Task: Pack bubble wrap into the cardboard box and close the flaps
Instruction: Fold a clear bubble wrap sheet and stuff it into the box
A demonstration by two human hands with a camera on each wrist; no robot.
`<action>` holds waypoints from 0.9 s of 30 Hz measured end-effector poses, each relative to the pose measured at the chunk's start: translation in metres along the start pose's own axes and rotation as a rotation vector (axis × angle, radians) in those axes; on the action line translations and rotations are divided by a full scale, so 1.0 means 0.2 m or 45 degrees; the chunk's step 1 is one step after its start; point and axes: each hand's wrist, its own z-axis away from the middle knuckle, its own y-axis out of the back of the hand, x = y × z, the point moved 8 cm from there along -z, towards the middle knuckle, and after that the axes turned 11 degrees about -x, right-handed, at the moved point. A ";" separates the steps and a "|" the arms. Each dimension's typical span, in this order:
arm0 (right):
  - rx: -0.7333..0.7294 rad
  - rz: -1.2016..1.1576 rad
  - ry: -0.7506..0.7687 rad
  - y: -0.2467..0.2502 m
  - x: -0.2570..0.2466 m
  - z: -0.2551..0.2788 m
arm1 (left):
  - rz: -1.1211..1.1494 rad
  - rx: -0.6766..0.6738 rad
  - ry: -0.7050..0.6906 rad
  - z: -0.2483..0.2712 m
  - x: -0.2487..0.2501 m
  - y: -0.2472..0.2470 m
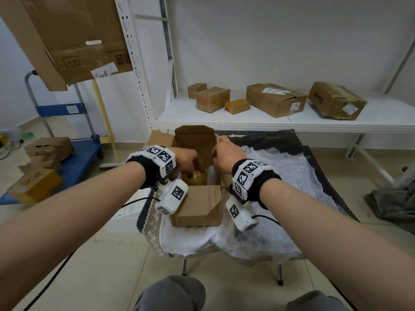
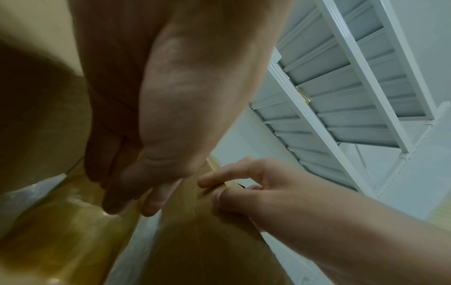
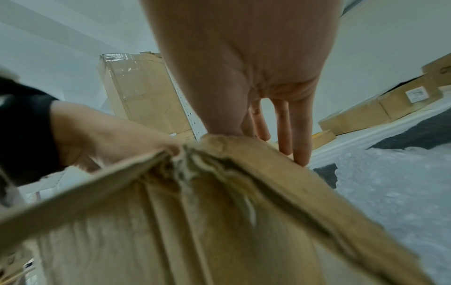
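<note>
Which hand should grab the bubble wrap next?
Right, probably. The bubble wrap lies right of the cardboard box, beside the right hand; the left hand is down inside the box.

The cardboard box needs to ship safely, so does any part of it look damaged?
Yes: the cardboard box has a torn, crumpled top corner where two flaps meet, beside the right hand, its fibres frayed.

We wore black wristbands (image 1: 146,173) ringed with white blocks bearing black square markers (image 1: 165,156), a white marker-printed camera pod (image 1: 174,196) with a black cable (image 1: 137,201) under each bare forearm, and grey trousers (image 1: 173,292).
</note>
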 end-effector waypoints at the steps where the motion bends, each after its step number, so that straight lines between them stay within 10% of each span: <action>1: 0.007 -0.041 0.005 0.01 0.00 0.01 | 0.026 0.007 -0.002 0.00 0.00 0.01; 16: 0.184 -0.595 -0.065 0.26 0.17 0.24 | 0.263 0.573 -0.163 0.27 0.32 0.32; 27: 0.012 -0.645 -0.338 0.24 0.62 0.42 | 0.154 0.405 -0.296 0.17 0.89 0.18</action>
